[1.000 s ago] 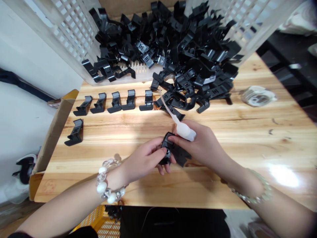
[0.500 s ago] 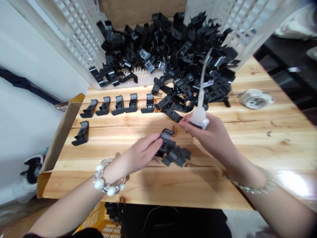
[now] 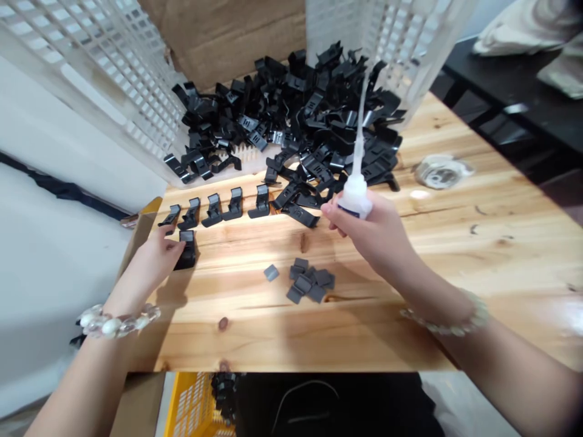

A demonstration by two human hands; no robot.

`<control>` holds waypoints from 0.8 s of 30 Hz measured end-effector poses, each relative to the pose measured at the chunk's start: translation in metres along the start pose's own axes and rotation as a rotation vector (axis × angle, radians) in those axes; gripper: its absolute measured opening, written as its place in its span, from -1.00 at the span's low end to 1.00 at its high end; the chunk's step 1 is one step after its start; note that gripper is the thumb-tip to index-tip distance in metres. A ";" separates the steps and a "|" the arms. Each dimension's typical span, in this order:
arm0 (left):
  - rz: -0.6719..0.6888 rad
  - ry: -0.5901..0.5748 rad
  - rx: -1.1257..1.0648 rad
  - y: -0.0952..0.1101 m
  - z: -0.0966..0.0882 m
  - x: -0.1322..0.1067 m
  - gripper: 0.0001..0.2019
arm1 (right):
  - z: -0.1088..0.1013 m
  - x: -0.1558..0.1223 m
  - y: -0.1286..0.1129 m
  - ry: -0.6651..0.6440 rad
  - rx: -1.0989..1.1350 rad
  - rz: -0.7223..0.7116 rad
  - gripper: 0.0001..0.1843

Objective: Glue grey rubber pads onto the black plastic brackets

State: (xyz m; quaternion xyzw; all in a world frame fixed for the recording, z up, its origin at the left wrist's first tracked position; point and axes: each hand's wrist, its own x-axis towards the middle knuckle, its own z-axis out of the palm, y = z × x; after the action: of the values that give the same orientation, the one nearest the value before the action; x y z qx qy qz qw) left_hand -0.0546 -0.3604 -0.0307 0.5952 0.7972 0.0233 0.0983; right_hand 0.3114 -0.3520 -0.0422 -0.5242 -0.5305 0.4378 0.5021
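My left hand (image 3: 157, 258) reaches to the table's left edge, its fingers closed on a black plastic clip (image 3: 186, 250) resting on the wood just below a row of several upright black clips (image 3: 214, 209). My right hand (image 3: 373, 233) is wrapped round a small white glue bottle (image 3: 354, 197) with a long thin nozzle pointing up. Between the hands lies a little heap of small dark grey square pads (image 3: 307, 282), with one pad (image 3: 270, 273) apart to the left.
A big pile of black clips (image 3: 300, 127) spills from a tipped white lattice crate (image 3: 113, 79) at the back of the wooden table (image 3: 455, 243). A clear tape roll (image 3: 439, 173) lies at right. A cardboard box (image 3: 139, 227) and yellow crate (image 3: 191, 406) sit lower left.
My left hand carried the clip from the table's middle to the left edge, below the row. My right hand lifted the glue bottle upright and away. The camera tilted.
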 end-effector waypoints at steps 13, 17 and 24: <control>0.110 0.138 0.549 0.021 0.016 -0.027 -0.51 | 0.000 0.004 0.002 -0.007 0.016 0.028 -0.79; 0.157 0.217 0.482 0.041 0.011 -0.031 -0.52 | 0.000 0.004 0.001 -0.005 0.002 0.042 -0.78; 0.836 0.192 0.134 0.144 0.038 -0.019 -0.60 | 0.003 0.010 0.012 -0.009 -0.057 0.078 -0.73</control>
State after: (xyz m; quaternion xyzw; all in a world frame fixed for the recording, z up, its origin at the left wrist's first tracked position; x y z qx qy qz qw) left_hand 0.0933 -0.3400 -0.0435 0.8670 0.4930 0.0645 -0.0329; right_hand 0.3102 -0.3409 -0.0542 -0.5566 -0.5243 0.4440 0.4671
